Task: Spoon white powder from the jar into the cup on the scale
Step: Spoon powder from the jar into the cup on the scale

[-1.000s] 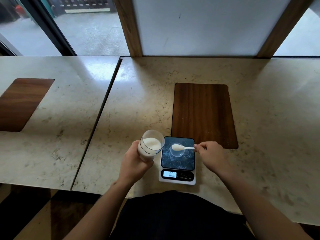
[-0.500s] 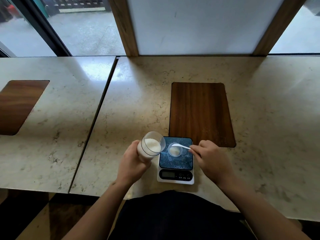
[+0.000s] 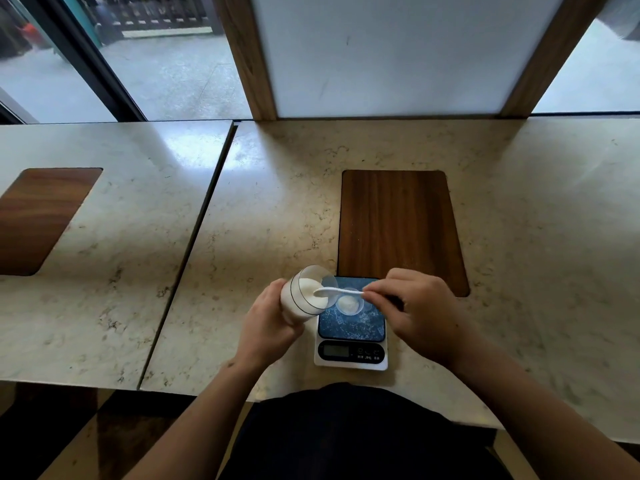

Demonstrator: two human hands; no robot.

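My left hand [image 3: 268,323] grips a clear jar [image 3: 304,296] of white powder, tilted with its mouth toward the scale. My right hand [image 3: 419,311] pinches the handle of a white plastic spoon [image 3: 337,291], whose bowl sits inside the jar's mouth on the powder. A small clear cup [image 3: 348,304] with some white powder in it stands on the dark blue platform of the kitchen scale [image 3: 351,341], just right of the jar. The scale's display is dim and unreadable.
A brown wooden inlay [image 3: 398,226] lies in the marble counter [image 3: 277,209] right behind the scale. A second counter slab with another inlay [image 3: 38,216] is at the left, past a dark seam. A wall panel and windows stand behind.
The spoon has moved left from over the cup into the jar's mouth. The jar has tipped further toward the scale. The scale's display has gone dim.
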